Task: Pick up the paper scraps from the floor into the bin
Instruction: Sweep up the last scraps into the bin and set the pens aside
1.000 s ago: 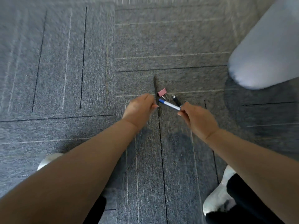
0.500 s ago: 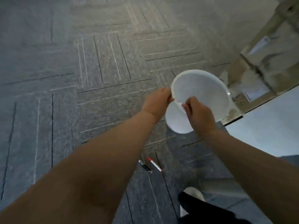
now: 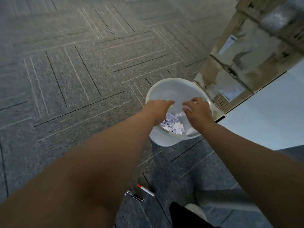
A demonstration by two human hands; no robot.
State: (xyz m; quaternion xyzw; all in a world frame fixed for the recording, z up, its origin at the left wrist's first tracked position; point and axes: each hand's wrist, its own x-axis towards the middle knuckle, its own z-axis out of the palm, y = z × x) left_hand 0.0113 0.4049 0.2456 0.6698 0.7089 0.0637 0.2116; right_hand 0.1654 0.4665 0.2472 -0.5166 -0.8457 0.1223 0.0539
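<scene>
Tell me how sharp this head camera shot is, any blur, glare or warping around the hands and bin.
Head view: motion blur softens the whole frame, smearing the carpet lines, left hand and right hand; paper scraps in the bin are recognisable, not crisp; wide-angle warp swells the forearms near the bottom edge; lighting dim and even, no hard glare.

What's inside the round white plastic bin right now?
Crumpled white paper scraps with purple print lie at the bottom of the round white plastic bin. The left hand and right hand hover over the opening, hiding part of the bottom and near wall.
</scene>
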